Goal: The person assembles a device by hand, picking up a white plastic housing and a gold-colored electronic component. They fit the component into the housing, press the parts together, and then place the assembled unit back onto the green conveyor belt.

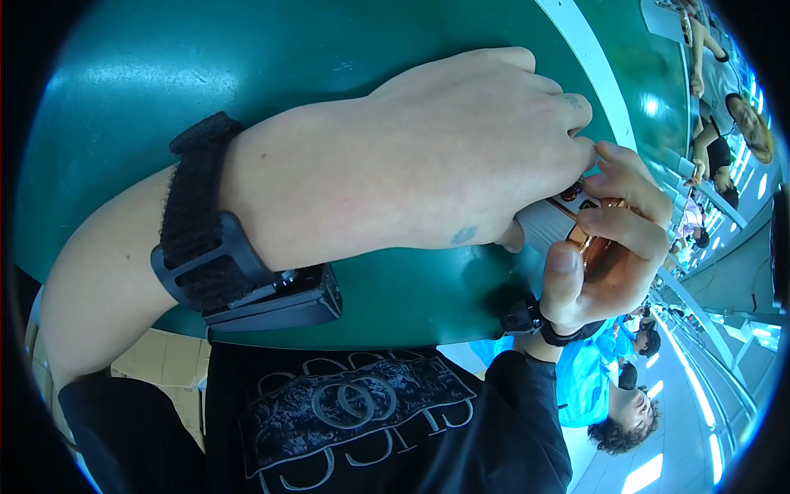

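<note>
My left hand (494,136) reaches across from the left, back upward and fingers curled. Its thumb shows at the edge of a pale grey ribbed piece (543,224) with dark round spots at one end. My right hand (629,267) is closed around a shiny copper-coloured part (598,257), its thumb and fingers bent over it. Both hands meet here, their fingertips close together. Whether the grey and copper parts are one object I cannot tell, as fingers hide much of them.
Under my hands is a green tabletop (395,300) with a pale strip (588,49) across its right side. A black box-like device (280,300) is strapped to my left wrist. Brown cartons (160,358) are at lower left. A person in blue (588,387) and others are at the right.
</note>
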### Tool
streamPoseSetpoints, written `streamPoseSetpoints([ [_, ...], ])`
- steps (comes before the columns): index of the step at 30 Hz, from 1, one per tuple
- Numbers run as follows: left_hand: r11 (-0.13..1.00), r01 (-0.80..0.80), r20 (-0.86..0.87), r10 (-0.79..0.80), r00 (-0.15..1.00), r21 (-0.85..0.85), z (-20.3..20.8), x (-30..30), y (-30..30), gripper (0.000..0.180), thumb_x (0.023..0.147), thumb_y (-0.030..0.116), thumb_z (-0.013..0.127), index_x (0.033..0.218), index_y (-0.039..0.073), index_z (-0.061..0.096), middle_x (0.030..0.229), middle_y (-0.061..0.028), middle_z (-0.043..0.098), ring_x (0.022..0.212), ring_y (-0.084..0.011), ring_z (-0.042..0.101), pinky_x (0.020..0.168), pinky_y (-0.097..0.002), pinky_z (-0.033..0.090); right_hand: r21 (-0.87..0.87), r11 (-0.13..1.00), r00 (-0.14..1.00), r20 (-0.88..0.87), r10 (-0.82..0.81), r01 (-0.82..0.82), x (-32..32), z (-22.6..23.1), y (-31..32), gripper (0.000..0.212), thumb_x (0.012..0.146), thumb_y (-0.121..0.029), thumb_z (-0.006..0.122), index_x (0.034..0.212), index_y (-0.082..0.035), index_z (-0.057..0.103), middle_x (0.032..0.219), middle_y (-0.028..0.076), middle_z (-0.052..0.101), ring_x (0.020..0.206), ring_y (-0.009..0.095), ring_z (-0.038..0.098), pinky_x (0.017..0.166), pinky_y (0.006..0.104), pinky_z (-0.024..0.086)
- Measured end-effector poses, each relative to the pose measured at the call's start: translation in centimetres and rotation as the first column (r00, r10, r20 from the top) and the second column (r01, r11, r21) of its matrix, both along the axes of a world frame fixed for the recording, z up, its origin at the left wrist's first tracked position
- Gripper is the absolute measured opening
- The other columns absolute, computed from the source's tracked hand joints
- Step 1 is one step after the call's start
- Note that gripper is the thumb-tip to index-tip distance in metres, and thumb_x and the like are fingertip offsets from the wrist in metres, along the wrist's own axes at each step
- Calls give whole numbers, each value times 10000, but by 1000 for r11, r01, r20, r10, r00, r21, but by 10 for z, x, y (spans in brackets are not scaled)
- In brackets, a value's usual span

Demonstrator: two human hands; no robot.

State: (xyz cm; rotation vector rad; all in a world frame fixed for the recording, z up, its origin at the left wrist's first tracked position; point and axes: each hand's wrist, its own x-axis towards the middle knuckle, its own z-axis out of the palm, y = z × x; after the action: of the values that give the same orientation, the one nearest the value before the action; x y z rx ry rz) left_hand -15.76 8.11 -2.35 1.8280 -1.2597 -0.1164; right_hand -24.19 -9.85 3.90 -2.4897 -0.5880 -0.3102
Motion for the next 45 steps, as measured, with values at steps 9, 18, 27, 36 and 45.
streamPoseSetpoints([
  [9,998,-54,-89,50,995,-38,6,2,-1,450,706,321,854,996,16,694,947,-67,642,821,-216,607,766,-338,480,-76,997,984,177,19,-6,-3,-10,-23,983,724,-674,811,1348,16,494,1306,266,557,1212,434,583,961,495,517],
  [18,1000,17,-769,-11,640,1,32,15,2,543,900,481,728,1091,-25,676,860,-106,682,768,-192,647,675,-312,505,298,955,968,236,-88,15,33,-53,-17,1303,565,-696,905,1484,6,306,1372,276,525,1232,384,593,1014,495,509],
  [27,991,-10,-717,-91,691,-135,26,8,2,633,979,396,626,1440,-4,455,1260,-159,611,1139,-234,599,965,-357,481,264,961,992,71,-108,86,21,-34,-19,1162,626,-675,884,1416,31,409,1381,253,546,1242,370,585,1032,464,496],
  [36,973,126,-664,-223,714,-192,23,7,3,728,874,211,770,1487,14,430,1324,-150,591,1239,-252,562,1069,-367,431,206,977,969,247,3,-56,21,-23,-33,579,994,-515,591,1185,26,663,1127,192,670,1068,310,644,868,388,540],
  [45,987,133,-592,-161,790,-91,19,3,2,767,831,203,806,1481,15,445,1325,-149,600,1227,-241,578,1053,-365,445,145,989,959,281,-28,-14,15,-24,-28,658,1076,-544,333,1166,42,618,1140,204,620,991,260,645,808,338,537],
])
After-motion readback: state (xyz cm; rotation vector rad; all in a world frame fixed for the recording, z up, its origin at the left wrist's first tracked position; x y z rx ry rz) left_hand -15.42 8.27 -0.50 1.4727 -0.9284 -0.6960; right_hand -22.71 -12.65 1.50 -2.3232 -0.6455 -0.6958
